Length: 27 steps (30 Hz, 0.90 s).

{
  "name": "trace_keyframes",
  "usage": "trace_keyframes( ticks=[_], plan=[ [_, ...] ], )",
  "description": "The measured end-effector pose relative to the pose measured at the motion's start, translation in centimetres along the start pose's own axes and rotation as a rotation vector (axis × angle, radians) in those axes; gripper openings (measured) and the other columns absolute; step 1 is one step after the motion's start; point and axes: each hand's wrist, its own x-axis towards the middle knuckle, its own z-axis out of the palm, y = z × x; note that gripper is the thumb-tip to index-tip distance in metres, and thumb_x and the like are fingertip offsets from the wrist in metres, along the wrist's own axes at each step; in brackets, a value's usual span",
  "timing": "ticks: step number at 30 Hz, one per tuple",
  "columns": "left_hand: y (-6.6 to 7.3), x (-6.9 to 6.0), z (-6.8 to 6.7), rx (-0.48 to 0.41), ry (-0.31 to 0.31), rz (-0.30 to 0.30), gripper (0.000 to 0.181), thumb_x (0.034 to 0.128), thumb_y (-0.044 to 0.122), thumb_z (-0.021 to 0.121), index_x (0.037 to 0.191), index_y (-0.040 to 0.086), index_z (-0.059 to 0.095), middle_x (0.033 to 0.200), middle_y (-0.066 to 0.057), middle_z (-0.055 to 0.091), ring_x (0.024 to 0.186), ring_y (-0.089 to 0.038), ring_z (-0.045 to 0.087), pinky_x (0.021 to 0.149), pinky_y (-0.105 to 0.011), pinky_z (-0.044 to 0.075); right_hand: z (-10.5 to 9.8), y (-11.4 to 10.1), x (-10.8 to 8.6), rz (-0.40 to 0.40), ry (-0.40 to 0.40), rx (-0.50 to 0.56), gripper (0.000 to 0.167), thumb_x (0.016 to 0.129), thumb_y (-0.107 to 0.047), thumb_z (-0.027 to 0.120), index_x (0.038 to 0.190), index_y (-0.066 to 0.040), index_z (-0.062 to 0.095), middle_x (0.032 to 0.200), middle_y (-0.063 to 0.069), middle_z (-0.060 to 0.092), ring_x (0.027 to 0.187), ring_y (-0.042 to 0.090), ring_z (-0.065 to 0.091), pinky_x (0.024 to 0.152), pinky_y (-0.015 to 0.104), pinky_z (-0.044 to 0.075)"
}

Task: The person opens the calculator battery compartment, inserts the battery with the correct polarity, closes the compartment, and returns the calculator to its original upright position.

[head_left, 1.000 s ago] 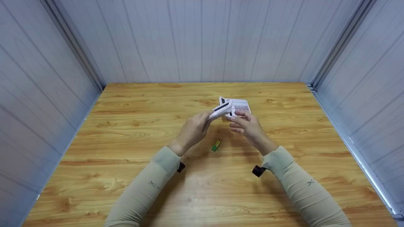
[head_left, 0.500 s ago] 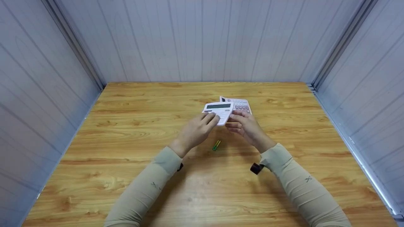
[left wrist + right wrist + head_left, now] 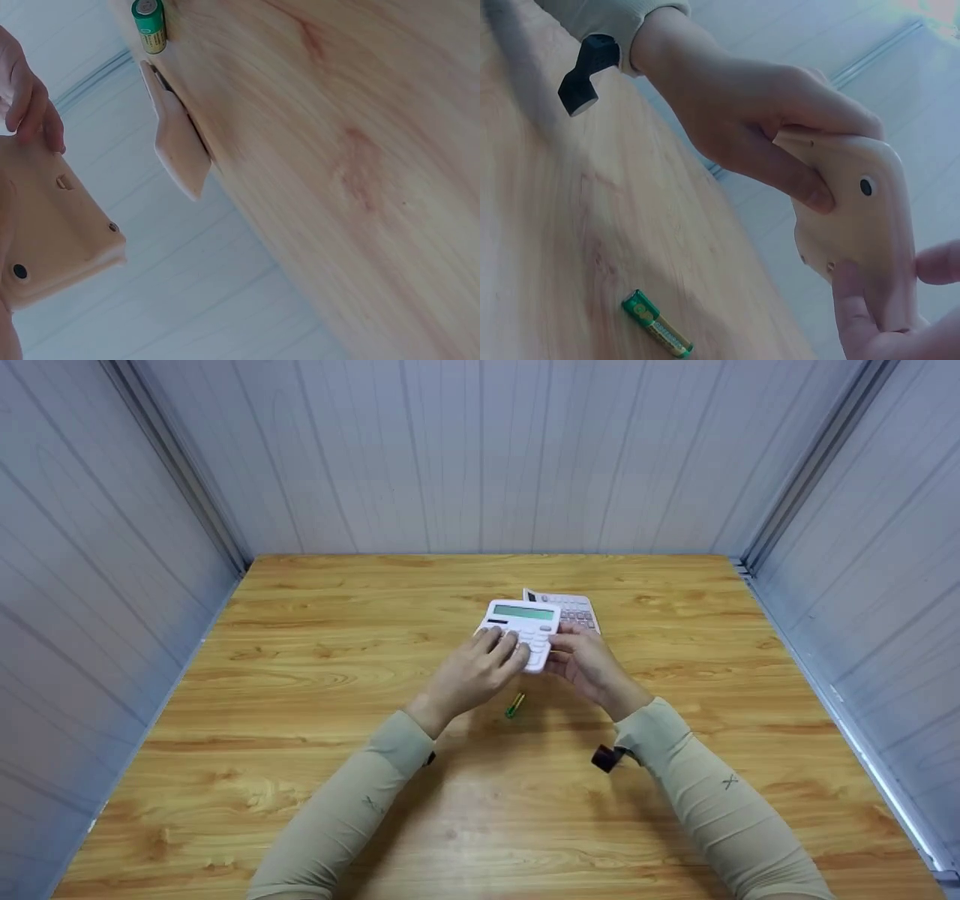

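Note:
A white calculator (image 3: 529,625) is held raised above the table, its greenish display and keys facing up toward the head camera. My left hand (image 3: 474,669) grips its left side, fingers over the keys and thumb against the back (image 3: 855,225) in the right wrist view. At the right edge, my right hand (image 3: 591,661) pinches it between thumb and fingers. Its pale back (image 3: 56,225) also appears in the left wrist view. Below the hands, a green and gold battery (image 3: 514,705) lies on the wood. No digits are legible on the display.
Just behind the held calculator, a second pale calculator (image 3: 576,604) lies on the table, partly covered from view. The wood-grain tabletop (image 3: 337,607) meets white panel walls (image 3: 480,457) at the back and sides.
The calculator has turned from nearly edge-on to face up, then come slightly nearer. My left fingers now lie over its keys, and the right hand has closed on its right edge.

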Motion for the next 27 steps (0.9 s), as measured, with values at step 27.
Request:
trace_keyframes(
  ticks=[27],
  plan=[
    [-0.2, 0.2, -1.2, -0.207, -0.131, -0.045, 0.052, 0.0992, 0.042, 0.079, 0.136, 0.006, 0.068, 0.134, -0.012, 0.071, 0.13, -0.033, 0.067, 0.115, -0.046, 0.056, -0.3, -0.3, 0.3, -0.026, 0.053, -0.027, 0.052, 0.104, 0.009, 0.041, 0.155, 0.014, 0.032, 0.108, 0.007, 0.07, 0.09, 0.015, 0.074, 0.08, 0.026, 0.064]
  ],
)
